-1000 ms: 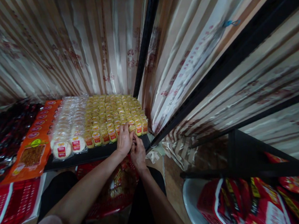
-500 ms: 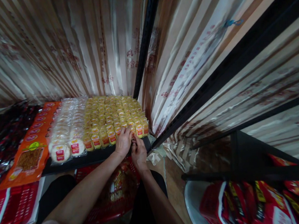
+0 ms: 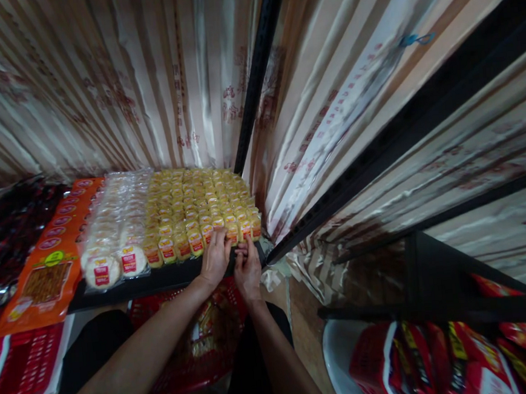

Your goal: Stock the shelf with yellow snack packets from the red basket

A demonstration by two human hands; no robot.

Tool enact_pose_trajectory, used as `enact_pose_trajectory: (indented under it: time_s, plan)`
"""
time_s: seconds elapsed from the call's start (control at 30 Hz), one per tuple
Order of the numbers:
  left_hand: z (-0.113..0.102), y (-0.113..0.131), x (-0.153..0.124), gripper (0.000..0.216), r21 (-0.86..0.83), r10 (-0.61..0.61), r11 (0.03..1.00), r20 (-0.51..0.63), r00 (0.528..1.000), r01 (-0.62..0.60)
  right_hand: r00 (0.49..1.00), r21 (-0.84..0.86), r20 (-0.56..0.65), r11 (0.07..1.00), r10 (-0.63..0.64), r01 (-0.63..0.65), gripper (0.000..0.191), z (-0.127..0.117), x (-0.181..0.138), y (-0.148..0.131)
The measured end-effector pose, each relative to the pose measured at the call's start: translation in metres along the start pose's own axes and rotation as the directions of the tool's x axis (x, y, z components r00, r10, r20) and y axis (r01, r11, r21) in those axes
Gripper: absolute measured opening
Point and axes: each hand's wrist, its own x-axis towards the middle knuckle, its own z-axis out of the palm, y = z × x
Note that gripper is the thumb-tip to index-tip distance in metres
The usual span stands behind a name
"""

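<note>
Rows of small yellow cakes in clear wrappers with red labels (image 3: 196, 241) stand packed together on a black shelf (image 3: 151, 280). At the front row, to the right of its middle, my left hand (image 3: 215, 258) rests its fingers against the wrapped cakes, holding none that I can see. My right hand (image 3: 248, 271) is close beside it, some fingers bent and the index finger reaching up to a front cake. Left of the yellow cakes stand two rows of white round wrapped cakes (image 3: 134, 260).
An orange snack packet (image 3: 45, 263) and dark shiny packets (image 3: 11, 241) lie further left. Red baskets (image 3: 35, 367) are below the shelf. Black metal posts (image 3: 336, 197) slant up at the right, before pleated curtains (image 3: 153, 78). Red packets (image 3: 439, 353) sit at lower right.
My hands, which met at the front row, have moved slightly apart. The right index finger now reaches up to a front cake. The view has shifted a little.
</note>
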Motion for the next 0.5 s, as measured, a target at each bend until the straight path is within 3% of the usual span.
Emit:
enact_pose_trajectory:
  time_s: [0.5]
  plan:
    - [0.016,-0.008,0.002,0.028,0.132,0.066,0.989,-0.043,0.997,-0.060,0.995,-0.193,0.022,0.976,-0.099,0.102,0.046,-0.004,0.012,0.005]
